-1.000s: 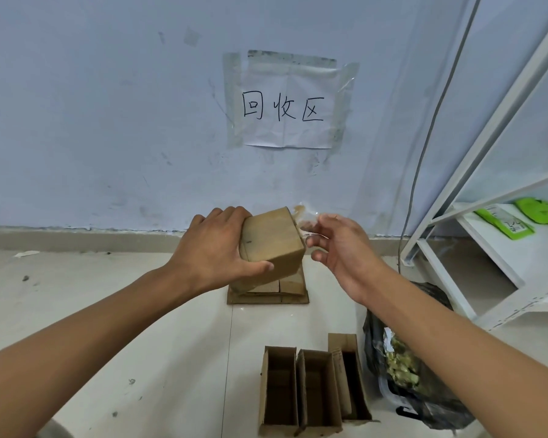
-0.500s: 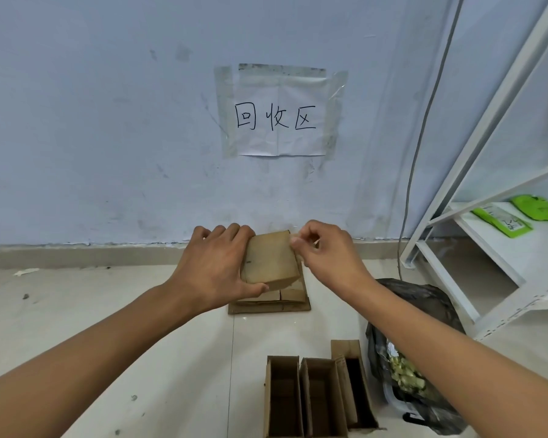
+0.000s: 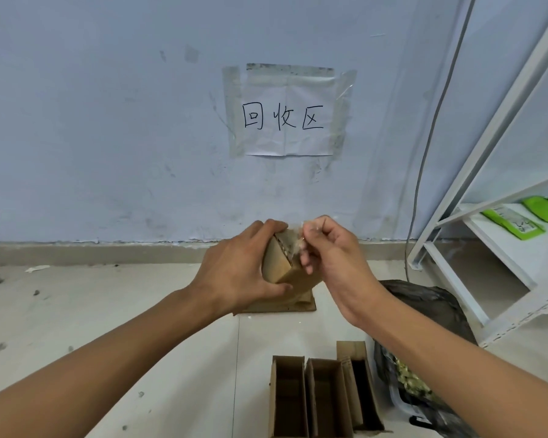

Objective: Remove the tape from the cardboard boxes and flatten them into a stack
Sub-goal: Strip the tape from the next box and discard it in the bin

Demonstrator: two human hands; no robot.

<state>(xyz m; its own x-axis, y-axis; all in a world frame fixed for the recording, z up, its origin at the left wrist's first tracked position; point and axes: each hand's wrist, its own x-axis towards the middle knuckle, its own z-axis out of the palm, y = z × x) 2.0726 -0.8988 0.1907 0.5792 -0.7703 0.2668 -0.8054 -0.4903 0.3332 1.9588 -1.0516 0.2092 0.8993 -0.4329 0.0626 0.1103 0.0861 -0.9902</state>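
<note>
cardboard box [image 3: 285,263] in left hand [image 3: 234,273] grip

Soft, even, cool-toned light fills the scene, bright without glare; its source cannot be told. Shadows are faint, only a slight darkening under the hands [image 3: 298,260]. Focus is fairly sharp above the hands, with slight smear at the fingertips [image 3: 307,248]. Wide-angle distortion bows the shelf frame [image 3: 500,121] to the right of them
</note>
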